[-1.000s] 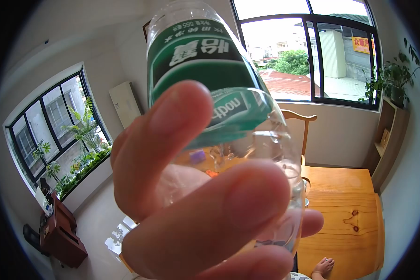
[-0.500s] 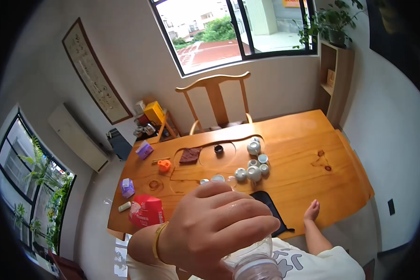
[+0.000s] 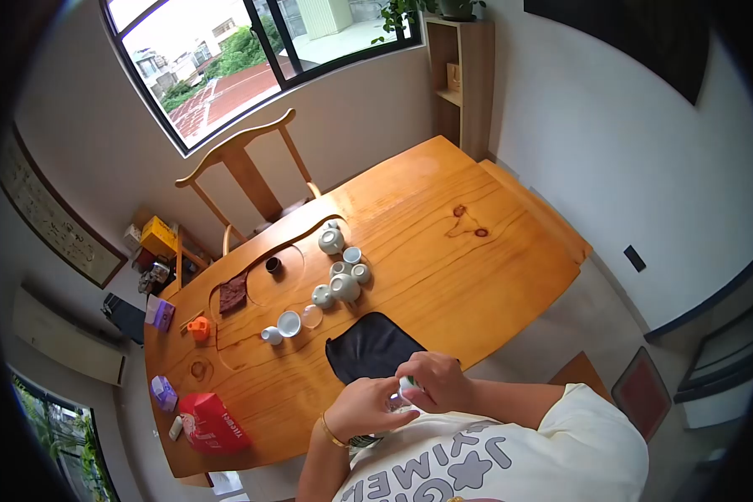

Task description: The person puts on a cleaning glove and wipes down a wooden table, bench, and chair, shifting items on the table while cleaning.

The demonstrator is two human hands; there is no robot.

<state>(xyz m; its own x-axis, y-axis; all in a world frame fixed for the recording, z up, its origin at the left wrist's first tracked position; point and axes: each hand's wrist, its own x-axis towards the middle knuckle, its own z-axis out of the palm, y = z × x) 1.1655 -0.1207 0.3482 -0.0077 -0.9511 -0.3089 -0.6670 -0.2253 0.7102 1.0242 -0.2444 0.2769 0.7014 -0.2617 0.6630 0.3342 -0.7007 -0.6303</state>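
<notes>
Wooden table (image 3: 443,276), bottle (image 3: 400,404) in left grip (image 3: 361,410)

A wooden chair (image 3: 249,177) stood beyond the wooden surface (image 3: 418,268), below a window (image 3: 213,71). Pale teaware (image 3: 344,289) clustered near the surface's middle, with a white bowl (image 3: 289,324) just beside a clear dish (image 3: 311,316). A dark red cloth (image 3: 233,294) lay near a small dark cup (image 3: 274,265). Toward the left end were an orange object (image 3: 198,329), two purple packs (image 3: 164,393) and a red bag (image 3: 212,422). A flat black pad (image 3: 368,347) lay along the near edge. A potted plant (image 3: 456,9) topped the corner shelf (image 3: 477,84).
</notes>
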